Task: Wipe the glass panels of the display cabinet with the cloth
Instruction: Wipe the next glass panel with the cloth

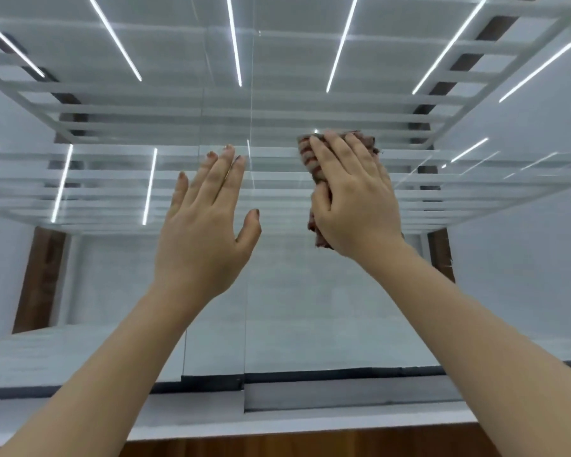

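The right hand presses a bunched striped cloth flat against the right sliding glass panel of the display cabinet. The left hand is spread open, empty, at the left sliding glass panel. The cloth is likely soft and light; the glass rigid, smooth, fragile. Brace near panel edges.

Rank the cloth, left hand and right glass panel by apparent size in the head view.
1. Right glass panel, clearly largest.
2. Left hand.
3. Cloth, though the right hand hides much of it, so its rank is unsure.
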A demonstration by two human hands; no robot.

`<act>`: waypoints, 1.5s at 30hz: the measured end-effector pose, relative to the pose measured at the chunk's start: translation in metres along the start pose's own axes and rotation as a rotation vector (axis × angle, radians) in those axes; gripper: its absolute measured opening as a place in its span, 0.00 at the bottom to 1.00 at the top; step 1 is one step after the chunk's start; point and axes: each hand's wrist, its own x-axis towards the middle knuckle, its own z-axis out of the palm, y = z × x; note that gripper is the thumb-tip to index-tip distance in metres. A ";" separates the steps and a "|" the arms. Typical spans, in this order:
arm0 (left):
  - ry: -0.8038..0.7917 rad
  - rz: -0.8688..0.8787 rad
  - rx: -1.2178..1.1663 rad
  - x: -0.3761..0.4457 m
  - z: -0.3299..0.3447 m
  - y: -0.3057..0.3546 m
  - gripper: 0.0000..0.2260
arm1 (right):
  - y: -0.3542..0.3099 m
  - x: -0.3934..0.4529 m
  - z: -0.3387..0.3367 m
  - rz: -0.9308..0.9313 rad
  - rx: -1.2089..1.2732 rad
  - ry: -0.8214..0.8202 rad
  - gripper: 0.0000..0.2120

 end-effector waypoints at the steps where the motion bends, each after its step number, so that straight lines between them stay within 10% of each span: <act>1: 0.003 -0.001 -0.003 -0.001 0.000 0.000 0.29 | 0.006 -0.007 -0.002 0.039 -0.004 0.008 0.28; 34: -0.024 -0.033 0.030 0.000 0.001 0.003 0.33 | 0.042 -0.024 -0.012 -0.016 0.007 -0.008 0.27; 45: -0.073 0.071 0.032 0.005 0.030 0.096 0.33 | 0.070 -0.078 -0.021 0.013 0.002 0.062 0.27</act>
